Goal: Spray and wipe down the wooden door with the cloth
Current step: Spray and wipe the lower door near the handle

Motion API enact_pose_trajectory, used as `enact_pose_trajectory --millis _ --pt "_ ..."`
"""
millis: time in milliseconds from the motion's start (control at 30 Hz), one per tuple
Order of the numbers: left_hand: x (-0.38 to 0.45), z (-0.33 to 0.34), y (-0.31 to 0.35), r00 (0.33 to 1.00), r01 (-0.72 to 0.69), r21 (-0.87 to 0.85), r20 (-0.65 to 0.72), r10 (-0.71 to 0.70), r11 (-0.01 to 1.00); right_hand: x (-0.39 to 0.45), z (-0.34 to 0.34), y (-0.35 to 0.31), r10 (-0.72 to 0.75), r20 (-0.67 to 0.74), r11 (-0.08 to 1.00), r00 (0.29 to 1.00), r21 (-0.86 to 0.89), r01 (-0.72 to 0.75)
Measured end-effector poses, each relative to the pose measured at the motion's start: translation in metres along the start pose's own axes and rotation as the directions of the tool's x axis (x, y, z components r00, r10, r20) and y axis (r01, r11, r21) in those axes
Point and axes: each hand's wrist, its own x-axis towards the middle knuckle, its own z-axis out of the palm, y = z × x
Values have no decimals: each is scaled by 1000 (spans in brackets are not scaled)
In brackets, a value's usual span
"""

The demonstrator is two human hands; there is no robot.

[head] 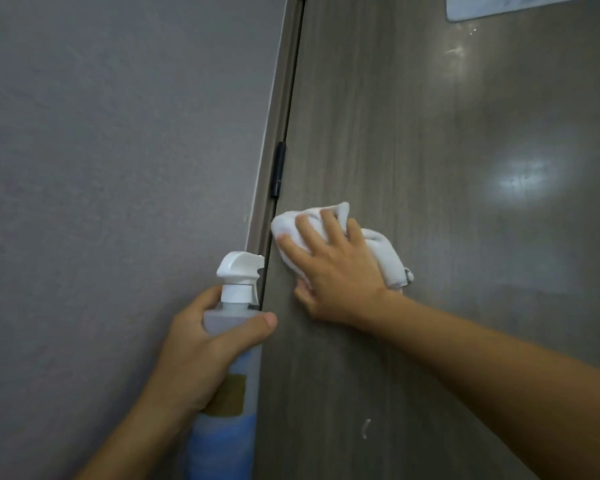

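Two risks stand out at the hinge side of the wooden door [430, 168]. The cloth [378, 249] is bunched rather than folded flat, and its loose tail hangs free to the right of the right hand [333, 268]; dragged toward the dark gap beside the black hinge [278, 169], a corner could snag there or get pulled out from under the palm. The other risk is the spray bottle [229, 358]: its white nozzle [239, 268] sits just beside the door's edge and points roughly toward the wiping hand (an accidental squeeze would probably wet the knuckles and the door frame [274, 133] more than the panel). A pale smear low on the door [365, 429] could also be missed, in my judgement, if the wiping keeps to this height.

As for pose, the right arm reaches in from the lower right, wrist bent back, fingers [331, 225] spread and laid flat over the cloth, pressing it against the door just below the hinge. The left hand [198, 344] rises from the bottom, its grip wrapped round the bottle's shoulder with the thumb across the front, no finger visibly on the trigger. A grey wall [118, 168] fills the left; a pale sign [499, 5] sits at the door's top.
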Motion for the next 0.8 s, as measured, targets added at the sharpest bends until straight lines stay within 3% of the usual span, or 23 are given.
enact_pose_trajectory --millis 167,300,400,467,533,600,800 --pt "-13 1 2 1000 -13 31 -1 13 999 -56 7 -27 -319 151 948 935 63 313" --pt "-17 2 4 999 -28 73 29 26 997 -65 1 -6 -421 166 907 892 54 418" --pt "-15 0 1 999 -34 37 1 34 999 -46 -9 45 -290 137 953 947 -47 299" --pt "-14 1 0 999 -46 28 -3 46 999 -29 -21 88 -56 101 994 993 -90 65" --pt "-13 3 0 998 -62 20 16 61 998 -15 -30 120 226 61 973 972 -47 -224" --pt "-11 6 -1 995 -94 10 19 94 996 -7 -28 128 369 -20 928 929 -40 -370" --pt "-9 5 -3 988 -151 14 48 150 988 -51 -19 97 276 -55 958 959 -67 -280"
